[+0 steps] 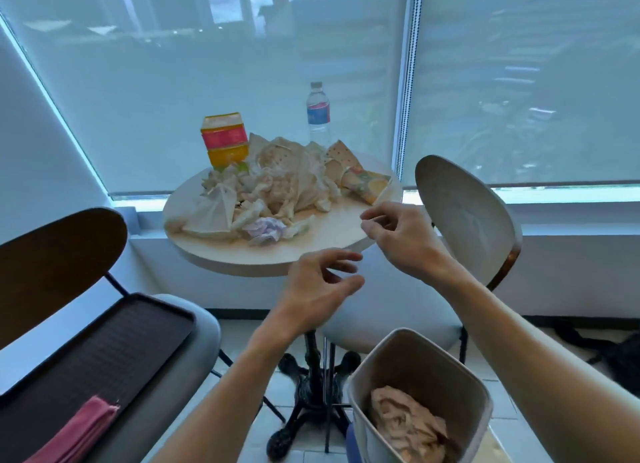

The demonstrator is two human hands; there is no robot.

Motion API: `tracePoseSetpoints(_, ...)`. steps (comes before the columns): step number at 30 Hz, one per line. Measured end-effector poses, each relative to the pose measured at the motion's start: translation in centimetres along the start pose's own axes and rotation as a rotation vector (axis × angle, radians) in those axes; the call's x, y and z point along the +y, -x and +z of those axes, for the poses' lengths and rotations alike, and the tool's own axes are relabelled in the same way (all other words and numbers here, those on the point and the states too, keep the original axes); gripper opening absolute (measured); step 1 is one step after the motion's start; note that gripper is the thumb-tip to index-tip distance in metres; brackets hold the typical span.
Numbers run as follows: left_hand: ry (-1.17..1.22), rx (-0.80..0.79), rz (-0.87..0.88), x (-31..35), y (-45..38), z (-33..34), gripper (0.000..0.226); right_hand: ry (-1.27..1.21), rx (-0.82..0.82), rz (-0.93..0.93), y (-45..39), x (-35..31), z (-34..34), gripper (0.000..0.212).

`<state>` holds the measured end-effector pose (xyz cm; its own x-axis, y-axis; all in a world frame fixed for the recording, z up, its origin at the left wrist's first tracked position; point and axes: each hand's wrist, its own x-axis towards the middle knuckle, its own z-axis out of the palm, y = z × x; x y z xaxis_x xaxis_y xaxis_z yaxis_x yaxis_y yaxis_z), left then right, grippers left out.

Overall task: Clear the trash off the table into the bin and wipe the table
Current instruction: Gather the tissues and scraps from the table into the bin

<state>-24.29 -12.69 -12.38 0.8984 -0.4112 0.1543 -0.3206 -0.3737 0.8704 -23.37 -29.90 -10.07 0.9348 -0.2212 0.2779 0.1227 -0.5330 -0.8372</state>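
Over table edge: we see right hand (pixel 394 236) and left hand (pixel 320 284), both loosely curled, holding nothing
trash pile (pixel 266 189): on table (pixel 332 234), ahead-left of our hands
nearer: right hand
bin (pixel 420 386): floor, lower right, some paper inside

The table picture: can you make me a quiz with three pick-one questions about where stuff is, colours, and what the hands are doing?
1. Where is the bin?
A. on the table
B. on the floor, near the right arm
C. on a chair

2. What colour is the cloth on the dark tray?
A. pink
B. green
C. black

3. What do the hands hold?
A. a bottle
B. a cup
C. nothing

Answers: 1 B, it stands below the round table with crumpled paper already inside. 2 A, the folded cloth is pink. 3 C, the left hand and right hand hang loosely curled and empty near the table's edge.
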Motion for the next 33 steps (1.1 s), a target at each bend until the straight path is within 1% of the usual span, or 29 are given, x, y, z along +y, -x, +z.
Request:
tracePoseSetpoints(2,-0.026,0.089,0.045,0.9,-0.3,-3.0,0.024,0.046,-0.072,-0.062,-0.9,-1.7,2.0,0.018)
tracePoseSetpoints(5,-0.235,0.235,0.072,1.1,-1.3,-7.2,0.022,0.216,-0.192,-0.124,-2.0,-3.3,5.0,0.03)
tracePoseSetpoints(7,-0.387,0.276,0.045,0.6,-2.1,-9.3,0.026,0.354,-0.244,-0.135,-2.6,-3.9,6.8,0.04)
tracePoseSetpoints(9,-0.519,0.261,0.016,-0.2,-3.1,-10.6,0.031,0.468,-0.26,-0.138,-3.4,-4.3,8.2,0.043)
tracePoseSetpoints(12,-0.644,0.207,0.0,-1.6,-4.3,-11.3,0.04,0.536,-0.222,-0.123,-4.3,-4.3,9.3,0.033)
tracePoseSetpoints(14,-0.694,0.18,-0.006,-2.4,-4.9,-11.4,0.042,0.487,-0.165,-0.14,-4.8,-4.3,9.2,0.023)
tracePoseSetpoints(16,-0.712,0.174,0.005,-2.9,-5.2,-11.5,0.038,0.39,-0.111,-0.135,-5.3,-4.5,8.8,0.016)
tracePoseSetpoints(18,-0.709,0.183,0.048,-3.3,-5.6,-11.4,0.032,0.309,-0.063,-0.119,-5.8,-4.8,8.1,0.012)
tracePoseSetpoints(21,-0.661,0.246,0.122,-3.3,-6.2,-11.1,0.028,0.235,0.021,-0.128,-6.1,-5.2,7.1,0.008)
tracePoseSetpoints(25,-0.472,0.302,0.171,-2.1,-7.1,-11.0,0.027,0.069,0.101,-0.072,-6.4,-5.6,5.5,0.004)
tracePoseSetpoints(29,-0.274,0.29,0.165,-0.7,-7.8,-11.6,0.017,-0.075,0.211,-0.014,-6.7,-5.4,3.5,0.006)
tracePoseSetpoints(33,-0.166,0.248,0.172,0.0,-8.1,-11.4,0.015,-0.129,0.293,0.055,-6.0,-4.7,1.0,0.007)
